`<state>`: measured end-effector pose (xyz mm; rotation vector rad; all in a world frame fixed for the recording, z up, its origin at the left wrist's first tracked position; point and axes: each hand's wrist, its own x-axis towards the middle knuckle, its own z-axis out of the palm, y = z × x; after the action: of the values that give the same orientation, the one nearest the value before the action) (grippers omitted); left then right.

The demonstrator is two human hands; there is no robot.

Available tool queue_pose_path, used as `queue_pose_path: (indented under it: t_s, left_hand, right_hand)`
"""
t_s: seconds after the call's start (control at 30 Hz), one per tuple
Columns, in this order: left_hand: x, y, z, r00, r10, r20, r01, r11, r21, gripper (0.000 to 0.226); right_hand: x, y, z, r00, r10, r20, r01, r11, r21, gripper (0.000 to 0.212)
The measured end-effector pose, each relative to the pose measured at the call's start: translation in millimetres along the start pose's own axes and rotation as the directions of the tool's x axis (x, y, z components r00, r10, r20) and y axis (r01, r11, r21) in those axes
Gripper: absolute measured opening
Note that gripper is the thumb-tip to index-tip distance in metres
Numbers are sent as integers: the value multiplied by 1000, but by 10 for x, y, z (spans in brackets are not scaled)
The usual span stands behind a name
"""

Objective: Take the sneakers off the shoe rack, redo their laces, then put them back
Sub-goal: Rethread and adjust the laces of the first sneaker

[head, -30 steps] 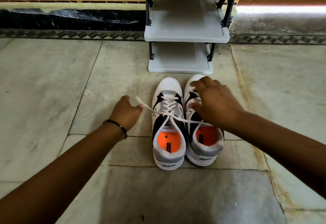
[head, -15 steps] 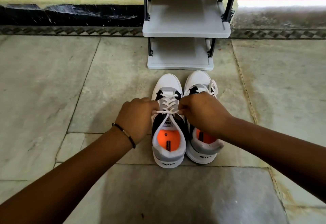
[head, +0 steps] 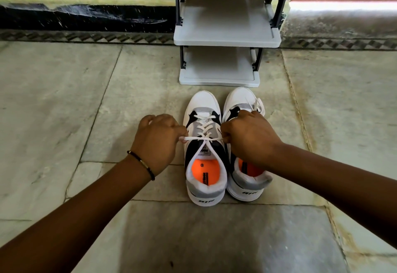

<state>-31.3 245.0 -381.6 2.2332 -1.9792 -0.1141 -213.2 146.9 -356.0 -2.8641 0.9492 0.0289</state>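
Note:
Two white, grey and black sneakers with orange insoles stand side by side on the floor, toes toward the shoe rack (head: 227, 41). The left sneaker (head: 204, 158) has its white lace (head: 203, 138) stretched taut across the tongue. My left hand (head: 158, 139) pinches one end of that lace at the shoe's left side. My right hand (head: 247, 135) pinches the other end and covers the middle of the right sneaker (head: 241, 100), whose lace loops show by its toe.
The grey shoe rack has two bare shelves in view and stands against the dark wall base just beyond the sneakers' toes. Pale stone floor tiles (head: 64, 111) spread out to both sides and toward me.
My hands came in from wide apart to either side of the left sneaker's tongue, each with a lace end. The lace now runs short and tight between them.

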Motion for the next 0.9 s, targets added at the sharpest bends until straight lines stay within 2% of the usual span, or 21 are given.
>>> queue_pose_path:
  t_s: [0.27,0.5,0.57,0.63,0.67,0.7,0.77,0.83,0.9]
  left_hand:
    - [-9,-11,3,992,95,-86,-82,986,147,24]
    - [-25,-47,63,992,113,-65,-101,981,168,23]
    - [-42,-69,81,993,105,-56,-96,985,143,17]
    - [-68,-100,79,992,117,-37,-114,991,72,16]
    - [-87,-106,61,992,123,-24,-123,992,3,16]
    - [-110,-100,35,993,118,-7,-118,988,-101,18]
    - [-151,-26,-10,999,53,7,-45,905,-423,26]
    - [-130,98,-34,993,-110,48,110,674,-730,28]
    - [-56,219,-64,943,-278,181,257,269,-928,33]
  right_hand:
    - [-15,-8,-20,999,-30,35,32,997,-68,16]
    - [-60,-17,54,999,-35,34,38,996,-76,18]
    - [-82,-6,86,998,-67,21,68,997,-35,11]
    - [-107,11,92,998,-51,38,43,980,192,11]
    - [-121,5,53,993,10,115,-55,916,398,18]
    - [-128,-19,3,975,65,210,-183,771,610,23]
    - [-120,-64,-59,953,106,285,-303,398,866,27]
    - [-90,-99,-70,944,161,287,-310,141,940,26]
    - [-41,-144,-72,929,209,305,-304,-40,952,22]
